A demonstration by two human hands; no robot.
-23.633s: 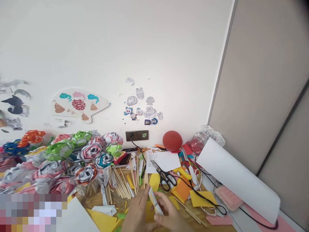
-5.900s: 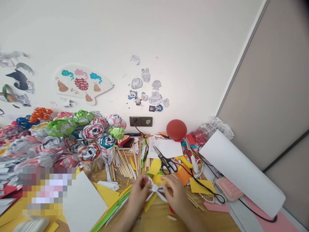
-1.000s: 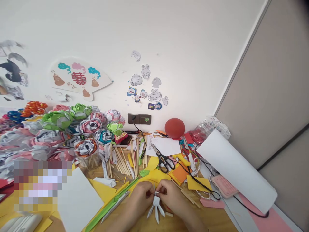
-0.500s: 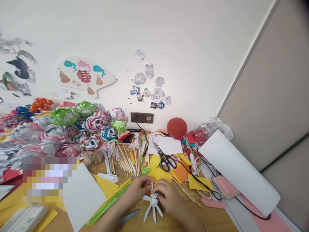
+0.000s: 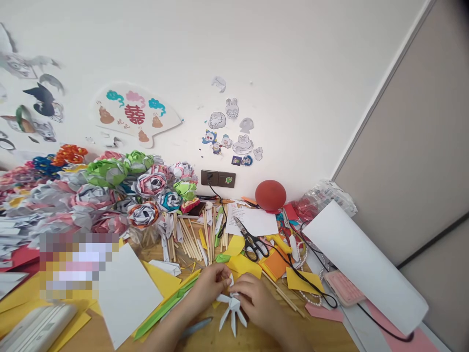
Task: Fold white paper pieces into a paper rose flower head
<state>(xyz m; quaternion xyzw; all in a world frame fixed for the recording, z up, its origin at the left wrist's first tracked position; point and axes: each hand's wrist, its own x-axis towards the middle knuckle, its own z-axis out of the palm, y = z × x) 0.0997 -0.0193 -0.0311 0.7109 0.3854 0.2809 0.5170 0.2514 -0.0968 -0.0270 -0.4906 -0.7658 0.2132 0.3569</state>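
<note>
Between my hands is a folded white paper figure with several narrow pointed arms fanning out toward me. My left hand pinches one of its upper points from the left. On the other side, my right hand has its fingers closed on the figure's upper right part, which they partly hide. A grey-blue pen-like object lies on the table beside my left forearm. Green folded paper strips rest to the left of that forearm, and yellow paper lies just beyond my hands.
Black scissors and wooden sticks lie beyond my hands. Many paper flowers crowd the left. A red balloon-like ball sits near the wall. To the right are a black cable, a pink keypad and a large white roll.
The view has shifted slightly, so the wall and flowers appear further right. Both hands keep hold of the paper figure, with the right fingers a little lower over its upper part.
</note>
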